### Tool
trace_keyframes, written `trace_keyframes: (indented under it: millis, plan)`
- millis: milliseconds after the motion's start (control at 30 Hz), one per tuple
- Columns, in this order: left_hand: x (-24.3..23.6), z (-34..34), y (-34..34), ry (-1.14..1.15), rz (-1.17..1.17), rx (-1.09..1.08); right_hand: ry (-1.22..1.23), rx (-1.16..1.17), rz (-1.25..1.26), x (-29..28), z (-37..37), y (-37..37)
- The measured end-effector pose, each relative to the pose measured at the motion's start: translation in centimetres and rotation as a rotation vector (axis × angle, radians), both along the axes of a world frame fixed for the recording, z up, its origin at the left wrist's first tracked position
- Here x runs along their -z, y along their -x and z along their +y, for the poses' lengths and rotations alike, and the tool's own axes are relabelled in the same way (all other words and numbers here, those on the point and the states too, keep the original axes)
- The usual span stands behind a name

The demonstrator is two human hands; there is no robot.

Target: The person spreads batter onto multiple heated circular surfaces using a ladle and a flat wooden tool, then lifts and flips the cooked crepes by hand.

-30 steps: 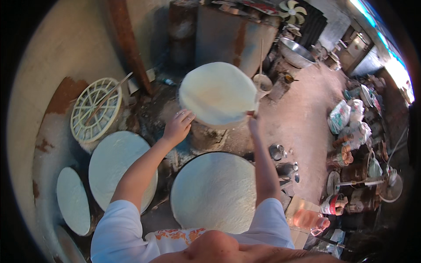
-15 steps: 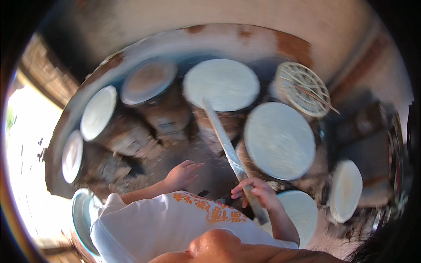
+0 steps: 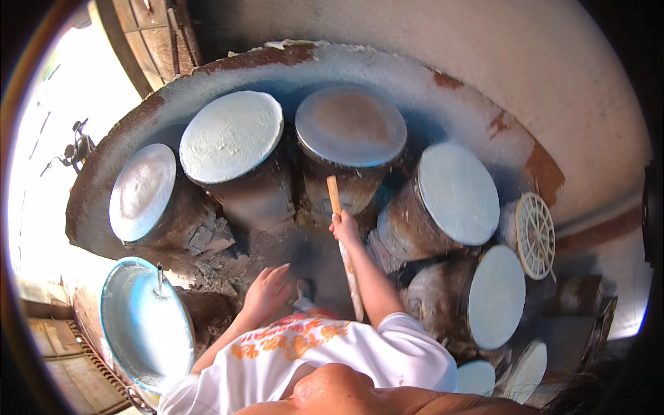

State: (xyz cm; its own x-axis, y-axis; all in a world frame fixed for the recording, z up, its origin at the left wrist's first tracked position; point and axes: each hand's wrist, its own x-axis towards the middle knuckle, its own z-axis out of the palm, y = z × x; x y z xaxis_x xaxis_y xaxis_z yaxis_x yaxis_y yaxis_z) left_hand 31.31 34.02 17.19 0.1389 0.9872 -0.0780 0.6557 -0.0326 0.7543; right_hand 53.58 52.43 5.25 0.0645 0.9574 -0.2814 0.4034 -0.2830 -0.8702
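My right hand (image 3: 344, 225) grips a long flat wooden stick (image 3: 351, 273) near its bare wooden end, while the whitish, batter-coated part slopes back toward my shirt. Ahead of it stands a round griddle (image 3: 351, 128) with a brownish middle, on a drum-shaped stove; the stick's tip appears short of its plate. My left hand (image 3: 268, 290) hangs in front of my body with fingers extended, holding nothing. Around me in an arc are several more round griddles, among them a white-coated griddle (image 3: 234, 137) at the left and a smooth white griddle (image 3: 458, 195) at the right.
At the lower left is a large blue-rimmed basin (image 3: 104, 315) with white contents and a handle sticking up inside. A round spoked rack (image 3: 536, 236) leans at the far right. A low curved wall (image 3: 207, 72) runs behind the stoves.
My view has turned left, so the griddles have shifted right and the basin shows more fully. The stick's bare wooden end now points away from me; earlier the coated part reached over a griddle.
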Motion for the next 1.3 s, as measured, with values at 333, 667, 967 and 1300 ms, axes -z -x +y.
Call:
trace_keyframes:
  millis: [333, 667, 967, 1300]
  plan:
    - [7.5, -4.2, 19.7, -0.214, 0.259, -0.916, -0.174, 0.274, 0.236, 6.2, 7.5, 2.6]
    - [18.8, -3.0, 38.3, 0.221, -0.302, -1.744, -0.082, 0.252, 0.463, 0.7, 8.0, 2.0]
    - [20.6, -3.3, 38.5, 0.232, -0.591, -1.668, -0.04, 0.357, 0.565, 3.0, 7.1, 1.1]
    - [20.1, -3.0, 37.9, 0.142, -0.669, -1.707, -0.046, 0.336, 0.151, 8.0, -1.3, -2.8]
